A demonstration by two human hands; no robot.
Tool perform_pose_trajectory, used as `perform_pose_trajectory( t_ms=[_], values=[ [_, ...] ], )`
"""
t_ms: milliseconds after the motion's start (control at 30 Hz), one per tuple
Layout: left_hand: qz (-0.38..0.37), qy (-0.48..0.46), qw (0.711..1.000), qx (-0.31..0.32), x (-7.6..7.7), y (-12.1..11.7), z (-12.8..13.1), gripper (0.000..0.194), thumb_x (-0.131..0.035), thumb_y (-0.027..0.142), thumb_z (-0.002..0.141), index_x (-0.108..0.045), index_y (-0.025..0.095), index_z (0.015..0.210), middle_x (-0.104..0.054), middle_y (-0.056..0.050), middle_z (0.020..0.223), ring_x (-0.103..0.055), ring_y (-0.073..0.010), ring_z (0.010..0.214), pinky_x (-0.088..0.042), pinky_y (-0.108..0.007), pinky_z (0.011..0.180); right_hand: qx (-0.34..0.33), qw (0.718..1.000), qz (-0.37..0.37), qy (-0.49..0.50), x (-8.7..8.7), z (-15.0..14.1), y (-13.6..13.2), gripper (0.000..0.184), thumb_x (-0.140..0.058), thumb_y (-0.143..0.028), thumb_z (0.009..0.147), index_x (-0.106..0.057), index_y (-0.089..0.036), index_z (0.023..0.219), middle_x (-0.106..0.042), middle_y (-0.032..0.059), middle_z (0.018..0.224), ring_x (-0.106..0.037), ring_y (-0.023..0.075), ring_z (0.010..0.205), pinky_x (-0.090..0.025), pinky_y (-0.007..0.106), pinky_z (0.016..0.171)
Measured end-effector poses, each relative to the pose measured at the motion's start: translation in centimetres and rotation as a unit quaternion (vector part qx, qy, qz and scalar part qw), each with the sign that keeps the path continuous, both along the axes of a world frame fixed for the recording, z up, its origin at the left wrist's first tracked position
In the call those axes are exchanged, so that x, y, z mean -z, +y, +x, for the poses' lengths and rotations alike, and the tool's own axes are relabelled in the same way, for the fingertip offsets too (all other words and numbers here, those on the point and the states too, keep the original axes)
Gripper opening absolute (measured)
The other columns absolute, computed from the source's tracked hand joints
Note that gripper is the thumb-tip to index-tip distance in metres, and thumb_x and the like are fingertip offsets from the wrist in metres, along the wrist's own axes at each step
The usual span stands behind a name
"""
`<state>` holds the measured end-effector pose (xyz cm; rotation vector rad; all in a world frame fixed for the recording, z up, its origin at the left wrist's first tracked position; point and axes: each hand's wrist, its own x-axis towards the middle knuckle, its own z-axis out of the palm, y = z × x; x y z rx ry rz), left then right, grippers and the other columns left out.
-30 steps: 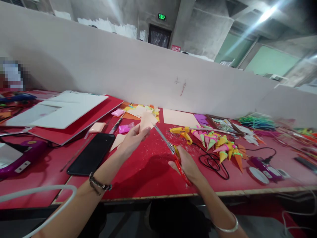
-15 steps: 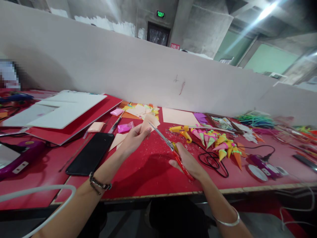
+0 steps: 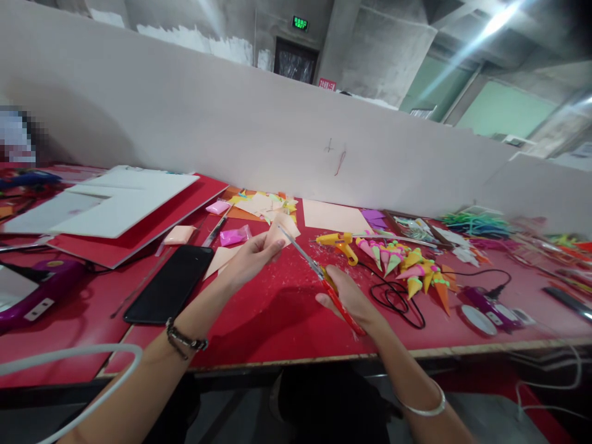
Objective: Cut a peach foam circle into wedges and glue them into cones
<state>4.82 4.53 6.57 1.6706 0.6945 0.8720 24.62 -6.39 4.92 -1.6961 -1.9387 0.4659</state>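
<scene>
Between the thumb and fingers of my left hand point(image 3: 253, 260) is a small piece of peach paper point(image 3: 283, 229), held up above the red table. My right hand point(image 3: 348, 297) grips a pair of scissors point(image 3: 330, 287) with red and yellow handles. The blades point up and left, and their tips lie against the paper. Cut peach pieces point(image 3: 221, 260) lie beside my left wrist. Just past the scissors rests a yellow hot glue gun point(image 3: 337, 242), and small white scraps are scattered on the table around it.
Left of my arm lies a black phone point(image 3: 170, 285), with white boards point(image 3: 124, 206) beyond it. Small coloured cones point(image 3: 416, 271) and a coiled black cord point(image 3: 398, 302) are on the right. A peach sheet point(image 3: 335, 216) lies by the pale partition point(image 3: 259, 135). A purple power strip point(image 3: 493, 308) sits farther right.
The scissor blades have moved left and onto the peach paper, with my right hand turning slightly. My left hand keeps its hold on the paper and has barely moved.
</scene>
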Motion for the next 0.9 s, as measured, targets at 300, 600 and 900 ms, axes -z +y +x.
perform_pose_trajectory(
  t_ms=[300, 600, 900],
  values=[
    [0.005, 0.031, 0.999, -0.016, -0.1, 0.1, -0.1, 0.032, -0.046, 0.041, 0.079, -0.041, 0.017, 0.059, -0.037, 0.004, 0.052, -0.03, -0.007, 0.046, -0.02, -0.023, 0.044, -0.009, 1.0, -0.002, 0.01, -0.1, 0.0, 0.1, 0.029, -0.054, -0.044, 0.072, -0.04, -0.018, 0.071, -0.036, -0.0041, 0.063, -0.032, 0.0102, 0.058, -0.027, 0.023, 0.053],
    [0.033, 0.053, 0.998, 0.018, 0.9, 0.4, -0.3, 0.034, -0.045, 0.041, 0.079, -0.042, 0.016, 0.056, -0.037, 0.004, 0.051, -0.031, -0.0074, 0.046, -0.021, -0.022, 0.045, 0.016, 0.999, -0.033, -0.027, -0.5, 0.1, -0.4, 0.031, -0.054, -0.042, 0.072, -0.043, -0.018, 0.088, -0.048, 0.0, 0.076, -0.042, 0.0133, 0.065, -0.034, 0.026, 0.059],
    [0.031, 0.079, 0.995, 0.057, 0.8, 0.4, -0.6, 0.035, -0.042, 0.043, 0.08, -0.047, 0.016, 0.059, -0.043, 0.003, 0.052, -0.037, -0.0086, 0.047, -0.026, -0.023, 0.046, -0.004, 1.0, -0.02, -0.012, 0.0, -0.1, 0.2, 0.03, -0.052, -0.044, 0.073, -0.038, -0.018, 0.069, -0.039, -0.0035, 0.065, -0.036, 0.0103, 0.058, -0.029, 0.023, 0.053]
  ],
)
